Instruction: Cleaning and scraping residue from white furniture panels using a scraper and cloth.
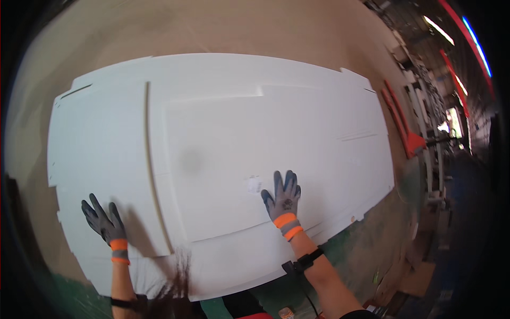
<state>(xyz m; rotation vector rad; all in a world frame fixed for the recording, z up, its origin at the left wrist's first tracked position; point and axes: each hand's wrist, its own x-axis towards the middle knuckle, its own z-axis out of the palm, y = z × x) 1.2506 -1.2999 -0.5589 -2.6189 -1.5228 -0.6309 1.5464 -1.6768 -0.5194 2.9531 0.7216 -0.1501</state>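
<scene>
A large stack of flat white sheets (223, 72), probably cardboard with notched edges, lies in front of me. My left hand (106, 223), in a grey glove with dark fingertips and an orange-banded cuff, is over the near left part with fingers spread. It holds nothing, and a shadow falls beside it. My right hand (284, 201), gloved alike, is spread over the upper sheet, right of a small pale label (254, 185). Whether either palm presses on the surface I cannot tell. Left of the middle, the raised edge (151, 165) of a folded or overlapping panel runs from far to near.
Brown floor (255, 26) surrounds the stack, turning green (350, 250) at the near right. A red pallet jack (409, 135) stands at the right, with racks and clutter beyond. Dark straps circle both my forearms. An orange-capped container (286, 313) shows at the lower edge.
</scene>
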